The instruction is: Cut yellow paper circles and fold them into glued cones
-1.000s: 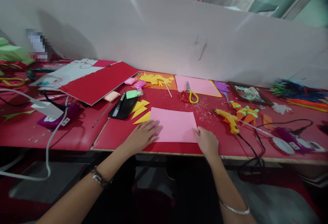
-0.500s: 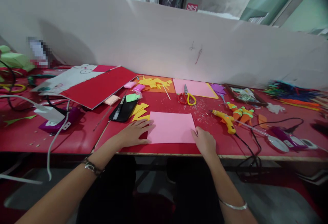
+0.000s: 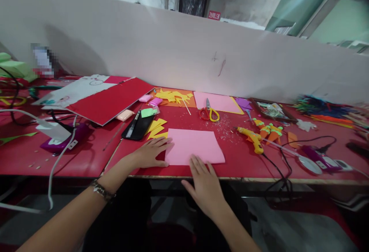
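A pink sheet of paper [image 3: 193, 146], seemingly folded, lies near the front edge of the red table, its lower right corner bulging slightly. My left hand [image 3: 151, 152] rests flat with fingers spread, fingertips on the sheet's left edge. Over the sheet's front edge, my right hand [image 3: 204, 182] lies palm down, fingers stretched out onto the paper and thumb apart. Several yellow paper pieces [image 3: 157, 127] are just beyond my left hand. Scissors [image 3: 209, 113] with red and yellow handles lie behind the sheet.
A black phone [image 3: 138, 127] with a pen on it lies left. On the right are a yellow glue gun [image 3: 253, 138], orange carrot-like crafts [image 3: 268, 131], a white spoon [image 3: 309, 165] and a purple power strip [image 3: 319, 159]. A red board [image 3: 112, 100] lies at the back left.
My right hand has let go of the sheet's right edge and moved left and toward me, onto the front edge. My left hand has slid slightly left. The view has tilted up.
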